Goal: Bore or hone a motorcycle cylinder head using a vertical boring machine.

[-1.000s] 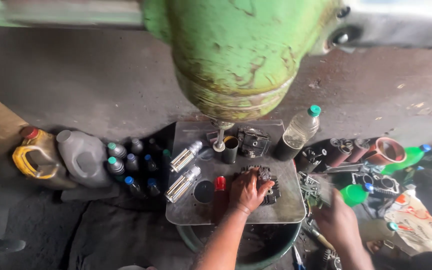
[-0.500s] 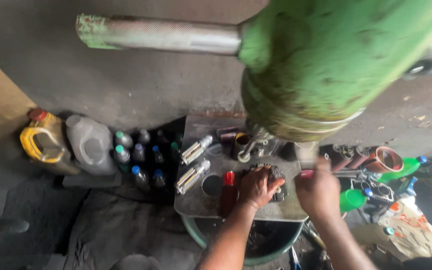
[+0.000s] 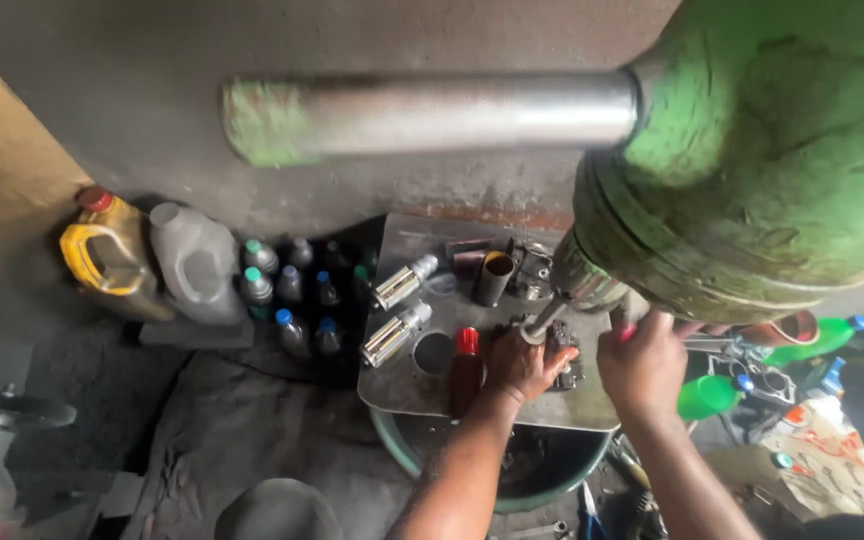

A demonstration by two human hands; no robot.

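Moved since half a second ago: right hand (image 3: 642,368) shifted slightly closer to the green press head (image 3: 762,160); view swung left, lever bar (image 3: 452,115) now lower and more central. Left hand (image 3: 524,362) unchanged on the plate.

Nearest: two bare forearms rising from the bottom edge. Round green tub (image 3: 392,440) under the plate, rim showing at lower left of the plate. Dark round pan (image 3: 277,512) on the floor, bottom centre.

Left hand: fingers curled down over a small dark metal part (image 3: 564,352) on the grey steel plate (image 3: 402,385), pressing or gripping it; exact closure cannot be told. Part lying under the press spindle (image 3: 542,322), at the plate's right half.

Right hand: closed loosely around something small with a red tip (image 3: 628,331), just beside the spindle; object itself too hidden to name.

On the plate, beside the left hand: red-capped dark bottle (image 3: 465,368), round dark disc (image 3: 434,352), two silver cylinders (image 3: 397,310) lying tilted, dark cup (image 3: 493,277) upright, assorted metal fittings (image 3: 532,268) behind.

Left of the plate: cluster of small capped bottles (image 3: 292,290), grey jug (image 3: 197,262), yellow oil jug (image 3: 107,255) with red cap.

Right: green bottles (image 3: 710,396), copper-coloured ring (image 3: 790,330), printed packaging (image 3: 832,455).

Farthest: grey concrete wall (image 3: 252,50).
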